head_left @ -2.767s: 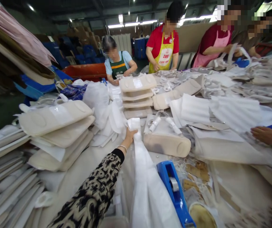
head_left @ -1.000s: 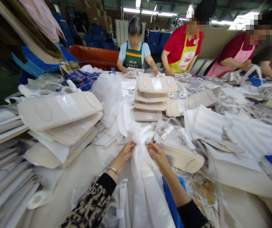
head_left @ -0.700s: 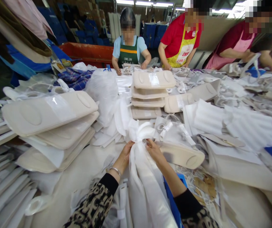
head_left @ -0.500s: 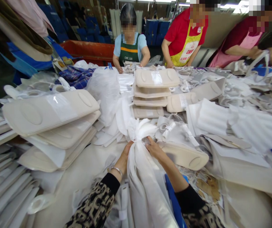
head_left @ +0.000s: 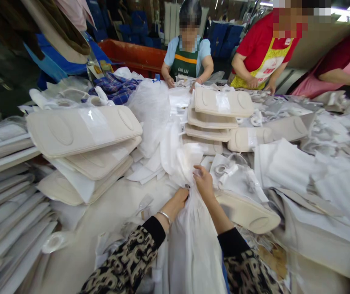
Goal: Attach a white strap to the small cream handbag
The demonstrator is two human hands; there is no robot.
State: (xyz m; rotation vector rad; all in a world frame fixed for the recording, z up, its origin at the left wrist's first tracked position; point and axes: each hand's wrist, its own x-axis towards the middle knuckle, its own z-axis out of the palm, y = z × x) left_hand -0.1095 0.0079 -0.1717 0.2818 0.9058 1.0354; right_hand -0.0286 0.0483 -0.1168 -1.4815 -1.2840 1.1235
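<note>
Sheer white bag (head_left: 193, 241) hanging gathered between both hands at the near edge of the table (head_left: 107, 212), its bunched neck now flopping toward the left instead of flaring above the grip. From the head camera, left hand (head_left: 175, 202) sitting lower and closing around the gathered fabric, its fingers (head_left: 182, 195) wrapping the bag just under the bunch. Right hand (head_left: 204, 183) reaching higher than a moment ago, its fingers (head_left: 200, 173) pinching into the folds near the top. Both hands working closer together on the same bunch, with nothing else in hold. Patterned sleeves (head_left: 122, 257) reaching in from the bottom edge of the view, a metal bangle (head_left: 164, 216) circling the left wrist.

Beige foam pad (head_left: 248, 212) lying just beside the right forearm, with a small bundle of white rolled pieces (head_left: 227, 171) resting beyond it. Large stack of beige cushions (head_left: 83, 126) rising to the left of the hands, and a smaller stack of beige cushions (head_left: 220, 106) standing toward the middle of the table. Loose plastic bags (head_left: 150, 114) heaping up between the two stacks. Along the far edge of the table, person in a green apron (head_left: 184, 61) working over small white pieces, and person in a yellow apron (head_left: 266, 61) reaching down toward white loops.
</note>
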